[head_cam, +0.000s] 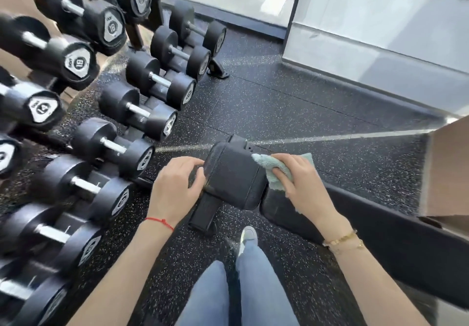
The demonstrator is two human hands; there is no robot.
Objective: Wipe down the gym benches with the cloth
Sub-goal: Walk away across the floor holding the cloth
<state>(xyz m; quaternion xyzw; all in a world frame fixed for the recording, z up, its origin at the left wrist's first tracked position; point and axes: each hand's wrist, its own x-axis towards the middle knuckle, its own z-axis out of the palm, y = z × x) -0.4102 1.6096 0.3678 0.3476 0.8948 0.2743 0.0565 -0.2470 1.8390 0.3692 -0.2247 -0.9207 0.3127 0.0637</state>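
I see a pale mint-green cloth (276, 171) with a fuzzy nap, lying against the right side of a black pad (233, 176) with a fine leather grain. Left of that pad the dumbbells (132, 112) are matte black with silver handles and silver-white end badges carrying black numerals. The floor (291, 112) under the pad is black, speckled all over with small white and grey flecks, and a thin pale stripe crosses it just behind the pad. On the wrist left of the pad I see a red string bracelet (160, 223); on the wrist right of it, a gold chain bracelet (342, 240). Below the pad are blue jeans (258, 282) and a white shoe (248, 234).
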